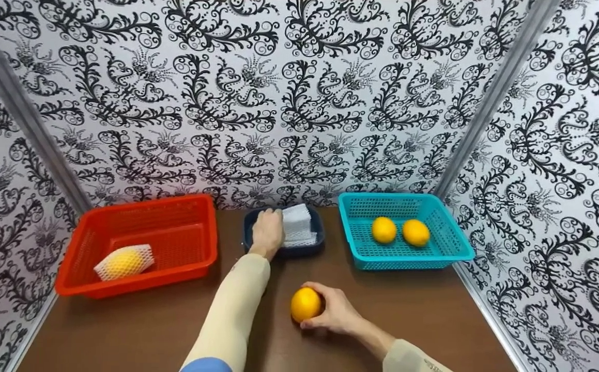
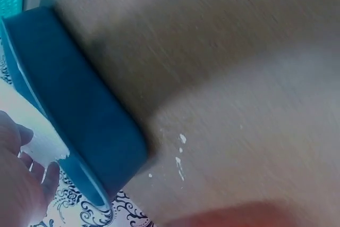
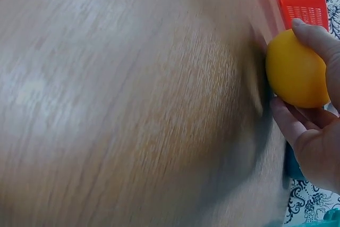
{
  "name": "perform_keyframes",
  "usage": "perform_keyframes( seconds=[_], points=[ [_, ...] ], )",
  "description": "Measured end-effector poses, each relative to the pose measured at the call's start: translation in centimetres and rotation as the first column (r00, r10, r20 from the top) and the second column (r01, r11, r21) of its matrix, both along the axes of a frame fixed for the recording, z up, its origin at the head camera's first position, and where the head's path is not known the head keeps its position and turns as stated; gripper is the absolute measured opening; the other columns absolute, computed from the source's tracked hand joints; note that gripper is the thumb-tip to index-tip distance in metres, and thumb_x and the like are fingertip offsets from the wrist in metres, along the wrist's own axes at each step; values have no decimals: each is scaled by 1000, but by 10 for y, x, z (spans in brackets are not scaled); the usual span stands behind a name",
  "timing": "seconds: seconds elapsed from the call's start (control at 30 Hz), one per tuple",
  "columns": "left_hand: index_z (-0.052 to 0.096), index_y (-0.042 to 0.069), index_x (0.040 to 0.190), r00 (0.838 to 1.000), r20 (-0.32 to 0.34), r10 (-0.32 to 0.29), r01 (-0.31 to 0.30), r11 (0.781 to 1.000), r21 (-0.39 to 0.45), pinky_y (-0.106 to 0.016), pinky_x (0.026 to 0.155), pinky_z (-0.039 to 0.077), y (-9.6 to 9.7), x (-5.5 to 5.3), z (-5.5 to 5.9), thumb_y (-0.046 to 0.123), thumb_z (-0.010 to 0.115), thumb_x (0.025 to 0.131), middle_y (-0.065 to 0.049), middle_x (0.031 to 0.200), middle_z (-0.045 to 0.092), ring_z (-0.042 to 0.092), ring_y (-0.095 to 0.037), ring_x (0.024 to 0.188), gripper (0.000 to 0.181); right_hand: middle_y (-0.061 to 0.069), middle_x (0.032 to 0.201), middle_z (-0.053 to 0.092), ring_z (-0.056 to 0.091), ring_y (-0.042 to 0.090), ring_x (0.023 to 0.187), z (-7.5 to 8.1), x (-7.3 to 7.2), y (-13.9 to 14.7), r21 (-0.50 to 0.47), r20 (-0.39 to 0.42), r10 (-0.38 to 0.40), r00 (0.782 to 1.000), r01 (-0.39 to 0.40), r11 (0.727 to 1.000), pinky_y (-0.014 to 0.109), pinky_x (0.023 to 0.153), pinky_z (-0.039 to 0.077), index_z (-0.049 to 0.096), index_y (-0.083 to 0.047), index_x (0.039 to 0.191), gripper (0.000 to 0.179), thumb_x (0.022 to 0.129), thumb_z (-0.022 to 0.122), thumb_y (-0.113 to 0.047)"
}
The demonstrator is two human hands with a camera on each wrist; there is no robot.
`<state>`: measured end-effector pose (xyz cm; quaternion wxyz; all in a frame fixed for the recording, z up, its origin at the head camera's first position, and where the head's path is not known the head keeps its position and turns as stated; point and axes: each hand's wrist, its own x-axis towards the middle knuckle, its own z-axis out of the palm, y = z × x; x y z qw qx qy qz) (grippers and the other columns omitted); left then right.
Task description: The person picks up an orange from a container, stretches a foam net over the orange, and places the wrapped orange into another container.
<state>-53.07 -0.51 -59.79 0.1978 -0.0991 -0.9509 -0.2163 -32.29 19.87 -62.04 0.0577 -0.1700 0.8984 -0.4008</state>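
Note:
My right hand [image 1: 336, 311] grips an orange [image 1: 306, 305] close over the front middle of the table. In the right wrist view, the thumb lies on one side of the orange [image 3: 297, 70] and the fingers curl round the other. My left hand [image 1: 268, 230] reaches into a small dark blue bin [image 1: 299, 251] at the back. White foam net sleeves [image 1: 297, 225] lie in that bin. Seen from the left wrist, thumb and curled fingers pinch the edge of a white net sleeve [image 2: 40, 136].
A red basket [image 1: 206, 261] at the left holds one fruit in a white foam net [image 1: 125, 262]. The turquoise basket [image 1: 408, 262] at the right holds two oranges [image 1: 384, 230]. Patterned walls [image 1: 299, 103] enclose the brown table [image 1: 139, 330] behind and at both sides.

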Motion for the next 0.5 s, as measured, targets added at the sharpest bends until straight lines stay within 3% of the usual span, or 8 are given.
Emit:
perform_keyframes(
  seconds=[0.13, 0.27, 0.5],
  points=[
    [75, 2, 111, 1000, 12, 0, 0, 1000, -2, -57, 93, 67, 1, 26, 32, 2, 79, 90, -21, 114, 77, 72, -43, 112, 21, 8, 137, 79, 72, 23, 116, 2, 2, 1, 0, -2, -3, 1000, 3, 1000, 47, 108, 58, 67, -16, 147, 82, 76, 104, -35],
    [74, 6, 110, 1000, 5, -15, 15, 1000, 7, -54, 93, 66, -3, 33, 42, 3, 81, 90, -17, 114, 76, 71, -41, 111, 22, 11, 136, 78, 72, 26, 116, 3, 3, 1, 13, -19, -12, 1000, 13, 1000, 49, 107, 59, 67, -13, 147, 84, 75, 103, -35],
    [76, 7, 110, 991, -123, -42, 53, 995, 86, -54, 92, 63, -20, 48, 46, 6, 75, 98, -16, 107, 76, 73, -42, 105, 12, 12, 142, 76, 72, 31, 123, 3, 5, -1, -5, -23, -18, 1000, 18, 1000, 57, 113, 57, 64, -10, 150, 86, 78, 103, -34]
  ],
)
